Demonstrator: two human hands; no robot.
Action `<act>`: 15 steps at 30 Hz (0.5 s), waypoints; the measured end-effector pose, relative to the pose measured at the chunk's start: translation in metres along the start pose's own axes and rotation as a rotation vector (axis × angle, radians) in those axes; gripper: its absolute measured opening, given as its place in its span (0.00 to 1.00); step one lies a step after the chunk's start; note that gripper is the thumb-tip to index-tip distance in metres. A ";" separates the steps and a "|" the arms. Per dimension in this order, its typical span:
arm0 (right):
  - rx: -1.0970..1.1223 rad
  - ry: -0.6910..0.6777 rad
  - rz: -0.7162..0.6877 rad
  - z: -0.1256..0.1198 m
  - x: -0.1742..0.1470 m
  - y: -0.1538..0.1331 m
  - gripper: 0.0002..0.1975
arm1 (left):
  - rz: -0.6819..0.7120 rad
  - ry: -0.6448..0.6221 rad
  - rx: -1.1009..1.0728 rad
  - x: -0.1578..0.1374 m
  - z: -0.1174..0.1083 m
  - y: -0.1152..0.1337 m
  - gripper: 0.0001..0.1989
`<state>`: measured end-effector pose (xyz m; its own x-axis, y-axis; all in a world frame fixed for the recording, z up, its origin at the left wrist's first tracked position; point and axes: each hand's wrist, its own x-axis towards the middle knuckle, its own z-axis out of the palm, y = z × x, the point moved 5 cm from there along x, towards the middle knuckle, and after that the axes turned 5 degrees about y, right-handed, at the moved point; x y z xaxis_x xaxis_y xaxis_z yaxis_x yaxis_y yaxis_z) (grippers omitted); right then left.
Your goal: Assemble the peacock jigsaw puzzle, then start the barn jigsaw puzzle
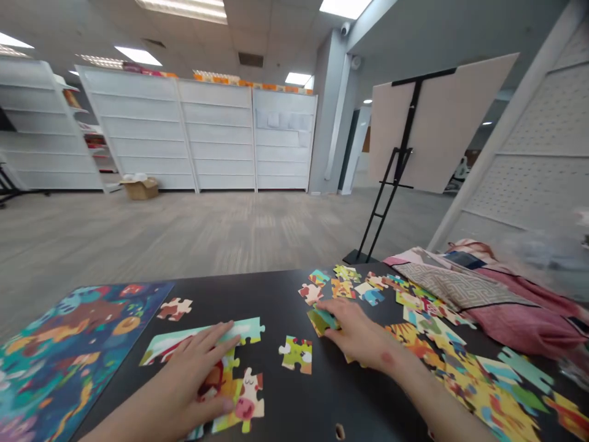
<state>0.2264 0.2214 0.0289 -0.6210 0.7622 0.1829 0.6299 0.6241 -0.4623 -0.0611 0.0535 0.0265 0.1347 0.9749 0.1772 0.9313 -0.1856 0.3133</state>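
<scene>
My left hand (pixel 188 374) lies flat with its fingers stretched over a partly joined jigsaw puzzle (pixel 248 330). It hides much of the picture; a cow's head (pixel 248 396) shows at the lower right of the joined part. My right hand (pixel 352 328) has its thumb and fingers closed on a green and blue puzzle piece (pixel 319 321) at the near side of the loose pieces. Between my hands lies a single green puzzle piece (pixel 297 354), apart from the rest. Another brown and white piece (pixel 175 308) sits beyond my left hand.
A dark blue illustrated board (pixel 87 344) covers the table's left side. Loose pieces (pixel 478 393) are heaped at the right, beside a pink cloth bag (pixel 510 294). Past the black table (pixel 221 288) stand an easel (pixel 391 172) and white shelves (pixel 221 135).
</scene>
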 end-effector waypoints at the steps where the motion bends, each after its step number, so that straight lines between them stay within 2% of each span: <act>1: 0.004 -0.019 0.028 0.000 0.001 0.001 0.25 | -0.012 -0.001 -0.018 0.001 -0.005 0.002 0.34; 4: 0.036 -0.050 0.051 -0.004 0.004 0.001 0.24 | -0.050 0.049 -0.088 0.005 -0.023 0.005 0.27; 8: 0.093 -0.044 -0.020 -0.007 0.007 -0.007 0.25 | -0.099 0.174 -0.117 0.008 -0.039 -0.004 0.21; 11: 0.094 -0.009 -0.072 -0.007 0.008 -0.014 0.22 | -0.087 0.232 -0.109 0.009 -0.039 -0.012 0.19; 15: 0.070 0.029 -0.079 -0.010 0.008 -0.013 0.21 | -0.059 0.239 -0.105 0.008 -0.034 -0.016 0.18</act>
<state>0.2181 0.2212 0.0448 -0.6530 0.7162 0.2463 0.5442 0.6699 -0.5050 -0.0859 0.0604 0.0544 -0.0144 0.9300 0.3672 0.8931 -0.1532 0.4229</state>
